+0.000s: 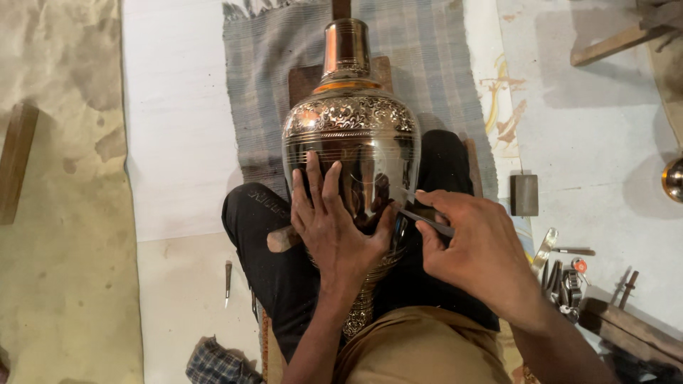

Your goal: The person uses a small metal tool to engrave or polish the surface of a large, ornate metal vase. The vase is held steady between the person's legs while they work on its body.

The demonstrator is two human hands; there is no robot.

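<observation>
A large polished metal vase [352,135] with an engraved band around its shoulder lies across my lap, its copper-coloured neck pointing away from me. My left hand [334,227] rests flat on the vase's shiny belly, fingers spread. My right hand [477,249] grips a thin metal engraving tool [425,217], whose tip touches the vase's surface just right of my left thumb. The vase's lower part is hidden beneath my hands and arm.
A grey woven mat [277,99] lies under the vase. A small dark block [524,194] sits to the right. Several metal tools [562,281] are heaped at the right, near a wooden piece [633,327]. A slim tool [228,281] lies on the floor at the left.
</observation>
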